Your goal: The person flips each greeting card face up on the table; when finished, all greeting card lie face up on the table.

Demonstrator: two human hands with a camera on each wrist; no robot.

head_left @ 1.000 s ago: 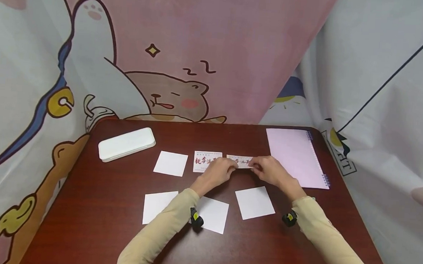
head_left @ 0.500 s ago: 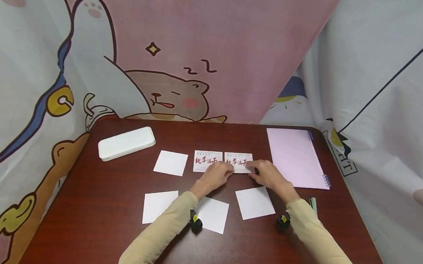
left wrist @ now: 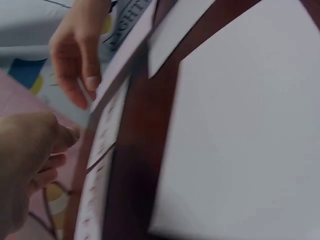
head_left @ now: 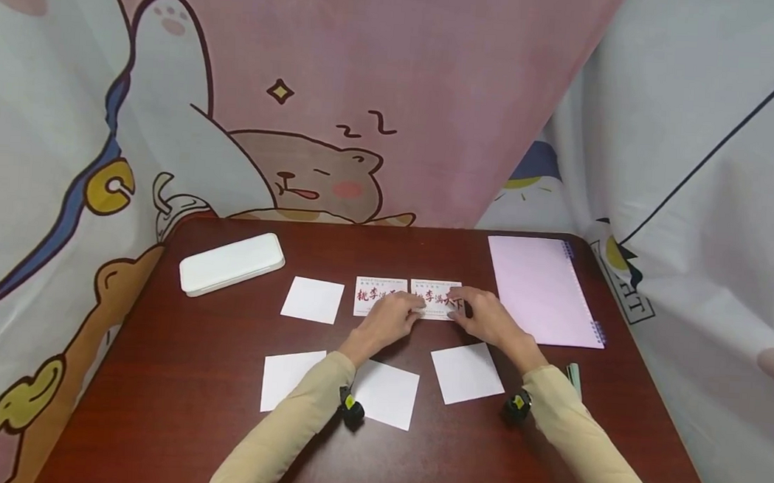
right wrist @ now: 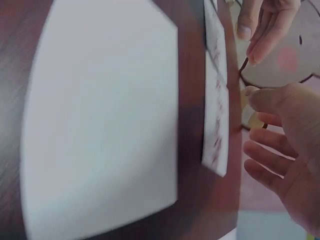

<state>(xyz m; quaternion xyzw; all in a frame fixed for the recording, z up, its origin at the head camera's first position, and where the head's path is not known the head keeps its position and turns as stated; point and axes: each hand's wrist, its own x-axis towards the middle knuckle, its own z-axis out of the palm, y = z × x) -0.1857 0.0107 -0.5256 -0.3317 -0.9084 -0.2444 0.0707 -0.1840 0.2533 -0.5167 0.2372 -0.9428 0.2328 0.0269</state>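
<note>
Two white cards printed with red characters lie side by side with a narrow gap, in the head view: the left card [head_left: 365, 297] and the right card [head_left: 435, 295]. My left hand [head_left: 387, 321] is over the inner edges of both, its fingers relaxed and hiding part of the left card. Over the right card's right edge is my right hand [head_left: 490, 318], thumb and fingers loosely bent and apart. Both wrist views show the left hand [left wrist: 25, 160] and the right hand [right wrist: 290, 132] just off the cards, with nothing gripped.
Several blank white cards, such as one at the left [head_left: 312, 300] and one at the right [head_left: 467, 373], lie on the dark table [head_left: 172, 376]. A white case [head_left: 232, 264] is at the back left. At the right are a pink spiral notebook [head_left: 543, 292] and a green pen [head_left: 574, 378].
The right printed card was pinched and tilted between both hands; it now lies flat beside the left one. Both hands have let go, and the left hand has drawn slightly left.
</note>
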